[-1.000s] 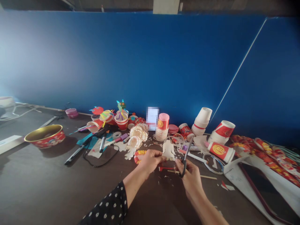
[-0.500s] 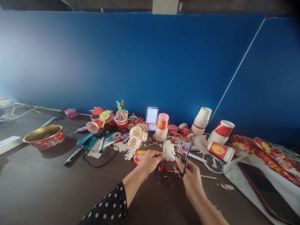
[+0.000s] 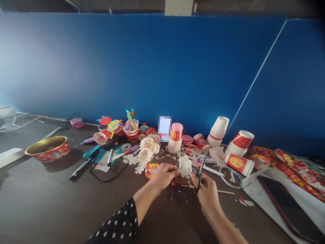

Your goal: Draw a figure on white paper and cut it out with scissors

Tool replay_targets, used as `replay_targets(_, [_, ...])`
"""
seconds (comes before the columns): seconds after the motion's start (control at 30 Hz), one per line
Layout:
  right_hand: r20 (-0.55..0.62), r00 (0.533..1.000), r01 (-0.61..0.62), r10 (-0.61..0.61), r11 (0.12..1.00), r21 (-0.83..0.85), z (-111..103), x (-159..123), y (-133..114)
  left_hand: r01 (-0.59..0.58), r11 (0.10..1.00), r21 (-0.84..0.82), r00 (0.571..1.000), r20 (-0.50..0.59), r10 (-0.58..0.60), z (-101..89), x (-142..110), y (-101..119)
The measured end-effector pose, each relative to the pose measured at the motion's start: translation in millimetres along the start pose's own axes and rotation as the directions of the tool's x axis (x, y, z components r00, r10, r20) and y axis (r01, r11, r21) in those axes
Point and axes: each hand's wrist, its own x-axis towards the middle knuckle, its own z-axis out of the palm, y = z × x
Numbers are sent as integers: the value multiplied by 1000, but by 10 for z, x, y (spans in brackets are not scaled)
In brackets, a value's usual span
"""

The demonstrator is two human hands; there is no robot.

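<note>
A white paper cutout with a wavy outline [image 3: 185,165] is held up over the dark table. My left hand [image 3: 164,177] pinches its left edge between thumb and fingertips. Closed around the handles of a pair of scissors [image 3: 199,178], my right hand [image 3: 207,192] also has its thumb and finger at the cutout's lower right edge. The scissor blades point up and away from me, to the right of the paper. Just beyond my left hand lies a red and yellow cup piece [image 3: 151,169], partly hidden. Below the cutout is a thin red strip [image 3: 181,183].
Behind the hands stand stacked paper cups [image 3: 175,145] and a pile of scalloped white cup pieces [image 3: 149,146]. A gold-lined tin [image 3: 48,152], markers [image 3: 110,156] and decorated cups [image 3: 131,133] are leftward. On the right are a tipped red cup [image 3: 238,164] and a phone [image 3: 286,206].
The white cutout has shifted slightly to the right and turned between my fingers. My left hand has moved a little to the right; my right hand still holds the scissors.
</note>
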Motion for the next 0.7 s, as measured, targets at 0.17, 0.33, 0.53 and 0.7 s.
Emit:
replay_targets(0.17, [-22, 1000, -1, 1, 1000, -17, -1, -1, -7, 19, 992, -124, 998, -59, -26, 5, -1, 41])
replay_targets(0.33, [-25, 1000, 0, -1, 1000, -30, -5, -7, -21, -11, 988, -156, 996, -91, -3, -5, 18, 28])
replay_targets(0.53, [-26, 1000, 15, -16, 999, -35, -7, -10, -22, 1, 978, -207, 991, -134, -29, 0, 8, 64])
replay_targets(0.7, [-20, 999, 34, -35, 998, -45, -7, 1, 5, 7, 980, -200, 984, -173, -42, 5, 5, 91])
